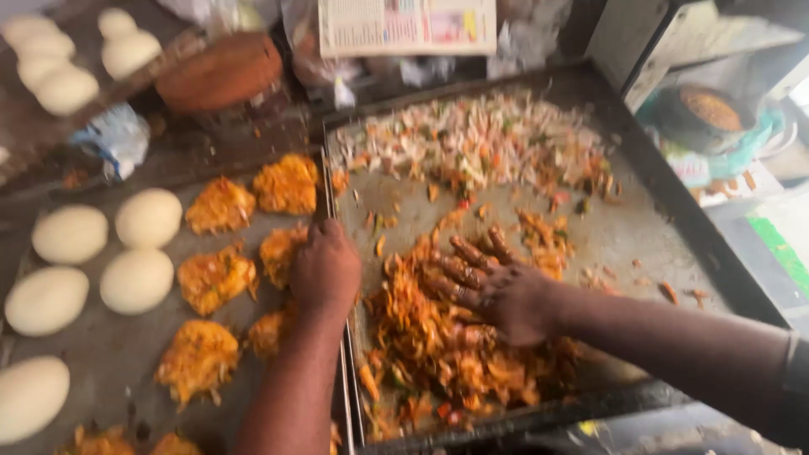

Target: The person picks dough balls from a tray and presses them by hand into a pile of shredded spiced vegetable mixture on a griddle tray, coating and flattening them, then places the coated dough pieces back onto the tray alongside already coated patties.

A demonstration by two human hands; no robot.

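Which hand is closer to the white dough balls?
Left. The left hand rests at the tray edge beside the orange patties, a short way from the white dough balls. The right hand presses the orange vegetable mix, farther away.

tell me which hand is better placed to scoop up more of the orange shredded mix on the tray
Probably the right hand: it lies open, palm down, on the orange shredded vegetable mix in the dark metal tray. The left hand is closed at the tray's left rim, off the heap.

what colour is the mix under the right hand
Orange-red, with pale shreds; the mix shows best in the head view, under the right hand.
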